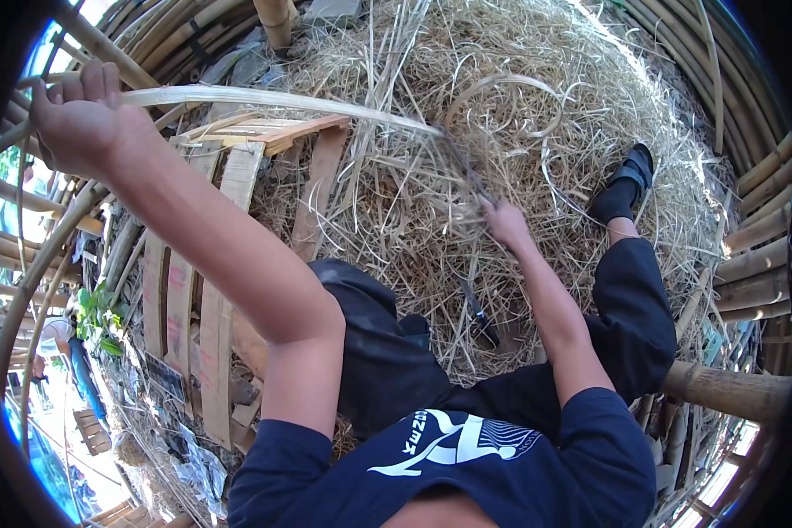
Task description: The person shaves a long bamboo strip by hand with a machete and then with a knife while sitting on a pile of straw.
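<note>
High at the far left, my left hand [84, 119] is closed around one end of a long pale bamboo strip [282, 102]. The strip runs across to the right, over a slatted wooden crate [312, 130]. My right hand [507, 225] grips a dark, long-bladed knife [463, 160], smeared by motion. Its blade meets the strip's right end; whether it cuts into it is too blurred to tell. A second knife [479, 315] with a dark handle lies on the shavings between my legs.
A thick heap of bamboo shavings [581, 97] spreads under and ahead of me. Bamboo pole walls [757, 264] curve round both sides. A thick bamboo pole [730, 392] lies by my right leg. Past the left wall, a person [84, 374] is partly visible.
</note>
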`<state>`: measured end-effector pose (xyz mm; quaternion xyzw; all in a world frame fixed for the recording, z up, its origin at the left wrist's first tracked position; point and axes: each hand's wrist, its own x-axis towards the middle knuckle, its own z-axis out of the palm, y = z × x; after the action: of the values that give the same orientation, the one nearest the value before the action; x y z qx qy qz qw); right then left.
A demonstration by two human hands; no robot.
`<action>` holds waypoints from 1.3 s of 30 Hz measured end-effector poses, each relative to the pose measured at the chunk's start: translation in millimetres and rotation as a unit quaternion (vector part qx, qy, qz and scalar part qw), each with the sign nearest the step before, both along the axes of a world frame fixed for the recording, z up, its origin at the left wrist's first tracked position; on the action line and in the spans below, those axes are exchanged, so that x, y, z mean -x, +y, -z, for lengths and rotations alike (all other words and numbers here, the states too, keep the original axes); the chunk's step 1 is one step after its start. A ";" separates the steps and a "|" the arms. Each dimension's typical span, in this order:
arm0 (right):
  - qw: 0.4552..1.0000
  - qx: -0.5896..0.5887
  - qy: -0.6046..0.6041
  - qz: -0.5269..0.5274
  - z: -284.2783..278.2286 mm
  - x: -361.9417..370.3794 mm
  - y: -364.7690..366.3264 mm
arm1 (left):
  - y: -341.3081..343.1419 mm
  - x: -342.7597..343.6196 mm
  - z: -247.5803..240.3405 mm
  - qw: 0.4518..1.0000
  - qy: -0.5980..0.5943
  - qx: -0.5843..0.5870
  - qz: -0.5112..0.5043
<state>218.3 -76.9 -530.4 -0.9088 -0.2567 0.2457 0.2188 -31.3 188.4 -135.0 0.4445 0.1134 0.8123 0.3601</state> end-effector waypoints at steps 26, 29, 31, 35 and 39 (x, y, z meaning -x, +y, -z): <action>0.972 -0.157 0.062 -0.164 -133.3 73.7 52.6 | -15.9 9.7 5.3 0.999 0.023 0.017 0.019; 0.925 -0.303 -0.013 -0.230 -136.9 74.5 58.7 | -15.3 11.2 7.8 0.999 0.029 0.010 0.022; 0.940 -0.261 -0.053 -0.211 -103.4 50.7 56.5 | -9.3 15.1 8.9 0.998 0.039 -0.003 0.039; 0.993 0.102 0.011 -0.051 -12.7 -21.1 1.1 | 37.7 25.8 7.6 0.994 0.006 0.031 -0.103; 0.981 0.110 0.135 -0.082 -24.1 -47.8 28.3 | 25.1 23.0 20.7 0.996 0.021 0.077 -0.027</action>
<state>266.1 -48.7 -506.3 -0.8615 -0.2697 0.4101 0.1298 -54.4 213.4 -155.8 0.4297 0.1948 0.8008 0.3689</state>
